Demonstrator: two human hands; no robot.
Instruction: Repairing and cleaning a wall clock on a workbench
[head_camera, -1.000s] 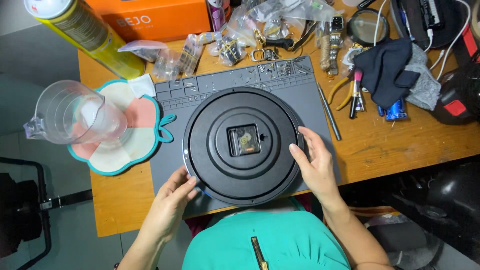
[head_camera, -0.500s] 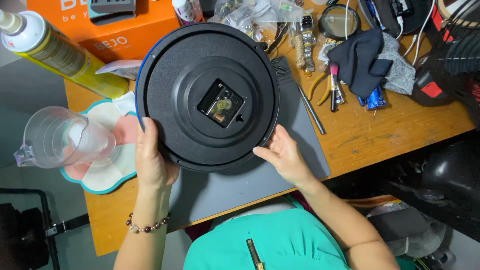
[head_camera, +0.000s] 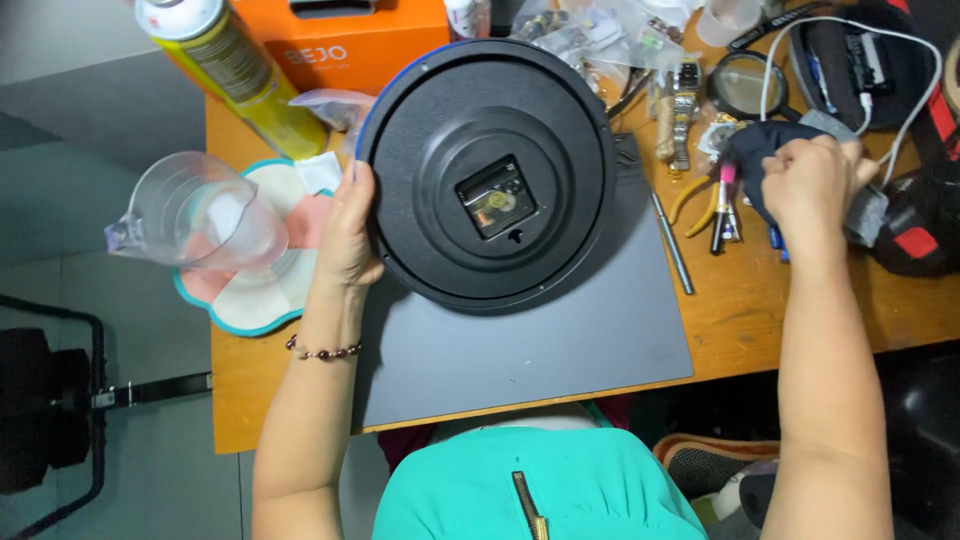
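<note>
Left hand (head_camera: 347, 235) grips clock (head_camera: 487, 175) rim, back up; keep level. Right hand (head_camera: 812, 185) closes on dark cloth (head_camera: 752, 150); lift gently.

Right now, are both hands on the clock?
No: only the left hand grips the black round clock at its rim; the right hand rests on a dark cloth.

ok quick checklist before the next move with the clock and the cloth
1. Left hand grips the round black clock by its rim: ok.
2. Clock's back faces up, square movement in view: ok.
3. Right hand rests on the dark cloth: ok; closed grasp: cannot tell.
4. Bare grey mat below the clock: ok.
5. Pliers and pens beside the cloth, snag risk: not ok.
6. Clear jug stands close to the left wrist: not ok.
</note>
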